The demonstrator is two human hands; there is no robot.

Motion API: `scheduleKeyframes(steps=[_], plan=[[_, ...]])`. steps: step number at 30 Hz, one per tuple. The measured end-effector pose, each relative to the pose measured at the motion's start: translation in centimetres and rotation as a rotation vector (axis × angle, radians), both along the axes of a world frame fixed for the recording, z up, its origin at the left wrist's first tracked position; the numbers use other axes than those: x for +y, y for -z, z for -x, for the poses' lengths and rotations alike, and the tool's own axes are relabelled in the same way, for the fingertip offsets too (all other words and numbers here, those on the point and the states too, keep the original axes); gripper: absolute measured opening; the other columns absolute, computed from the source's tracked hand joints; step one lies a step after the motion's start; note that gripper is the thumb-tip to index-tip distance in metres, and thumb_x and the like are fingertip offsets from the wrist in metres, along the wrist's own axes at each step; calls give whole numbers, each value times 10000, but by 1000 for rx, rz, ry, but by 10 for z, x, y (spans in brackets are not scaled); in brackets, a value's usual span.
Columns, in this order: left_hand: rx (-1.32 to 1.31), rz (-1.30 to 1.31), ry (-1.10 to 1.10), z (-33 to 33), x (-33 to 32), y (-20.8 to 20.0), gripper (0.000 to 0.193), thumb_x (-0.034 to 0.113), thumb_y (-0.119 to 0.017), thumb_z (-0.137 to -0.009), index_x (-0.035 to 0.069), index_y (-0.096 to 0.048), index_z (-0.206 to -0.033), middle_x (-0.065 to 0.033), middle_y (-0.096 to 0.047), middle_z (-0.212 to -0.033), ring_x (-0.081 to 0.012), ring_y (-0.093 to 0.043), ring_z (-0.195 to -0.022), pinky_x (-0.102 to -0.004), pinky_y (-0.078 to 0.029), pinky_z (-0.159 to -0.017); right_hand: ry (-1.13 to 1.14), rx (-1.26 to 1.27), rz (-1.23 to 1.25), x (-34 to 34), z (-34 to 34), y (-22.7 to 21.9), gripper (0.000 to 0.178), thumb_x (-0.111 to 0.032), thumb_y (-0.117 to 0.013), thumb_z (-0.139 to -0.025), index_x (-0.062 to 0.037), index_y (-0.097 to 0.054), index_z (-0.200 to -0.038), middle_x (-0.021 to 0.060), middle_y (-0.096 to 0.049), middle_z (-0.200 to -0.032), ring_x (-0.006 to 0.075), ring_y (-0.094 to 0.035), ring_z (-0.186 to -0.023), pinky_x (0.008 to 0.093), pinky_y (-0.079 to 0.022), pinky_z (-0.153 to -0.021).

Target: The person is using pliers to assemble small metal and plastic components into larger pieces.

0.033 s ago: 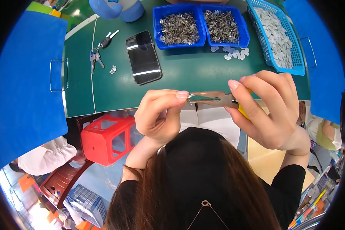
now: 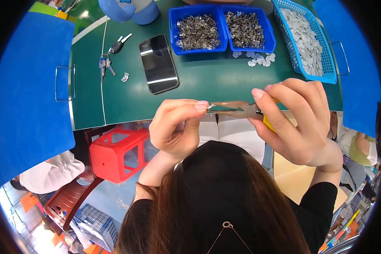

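My right hand (image 2: pixel 300 125) is closed around the yellow handles of long-nose pliers (image 2: pixel 246 111). Their metal jaws point left and stand slightly apart. At the jaw tips, my left hand (image 2: pixel 171 127) pinches a tiny pale piece (image 2: pixel 210 107) between thumb and forefinger; most of it is covered by the fingertips. Both hands are held up near the front edge of the green table (image 2: pixel 207 80). Beyond them, two blue bins (image 2: pixel 221 46) hold heaps of small clear-and-metal pieces. Several flat whitish pieces (image 2: pixel 260 60) lie loose in front of the right bin.
A light-blue basket (image 2: pixel 300 63) of flat whitish pieces stands at far right. On the left lie a black phone (image 2: pixel 159 63), keys (image 2: pixel 116 46) and a small clear piece (image 2: pixel 125 77). Blue panels (image 2: pixel 27 84) flank the table; a red stool (image 2: pixel 114 156) stands below left.
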State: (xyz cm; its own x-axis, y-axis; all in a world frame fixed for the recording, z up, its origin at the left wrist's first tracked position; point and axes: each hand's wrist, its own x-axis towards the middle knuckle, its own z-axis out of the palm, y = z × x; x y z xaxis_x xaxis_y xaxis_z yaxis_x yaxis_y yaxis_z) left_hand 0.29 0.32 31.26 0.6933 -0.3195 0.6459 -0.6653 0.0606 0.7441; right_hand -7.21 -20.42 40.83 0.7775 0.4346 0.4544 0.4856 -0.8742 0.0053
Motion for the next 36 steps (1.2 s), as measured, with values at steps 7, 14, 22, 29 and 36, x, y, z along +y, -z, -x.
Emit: scheduleKeyframes(steps=[7,14,22,29,36], plan=[[-21,0,0,0,-1,1,51,-29,-577,-842,-5,-556,-883,-118,-562,-858,-188,-604,-765,-283,-536,-679,-11,-1,-8,2,0,0,510,-63,-751,-550,-10,-604,-1036,98,-546,-964,259,-546,-800,355,-417,-602],[55,108,-51,3,-5,0,136,-86,-653,-751,12,-625,-843,-98,-635,-805,-185,-638,-710,-255,-507,-640,-22,-19,8,3,0,0,509,-62,-750,-543,3,-607,-1027,103,-550,-959,257,-546,-793,349,-414,-586],[17,-1,24,0,1,0,43,-13,-590,-845,16,-576,-874,-115,-579,-829,-181,-606,-735,-268,-522,-651,-81,-54,26,0,-2,1,477,-67,-749,-533,39,-616,-978,129,-558,-928,271,-541,-779,352,-407,-557],[100,100,31,-1,-2,-1,219,-152,-631,-713,25,-657,-838,-101,-638,-803,-175,-633,-704,-241,-504,-620,-111,-60,22,-1,-6,-1,449,-73,-746,-534,54,-620,-946,133,-558,-916,274,-535,-768,357,-404,-549],[139,95,78,-3,0,-1,204,-145,-616,-736,20,-660,-848,-116,-645,-808,-177,-644,-715,-248,-526,-629,-158,-25,-2,-2,-10,-4,459,-91,-741,-498,56,-617,-915,127,-556,-867,276,-532,-727,348,-391,-521]])
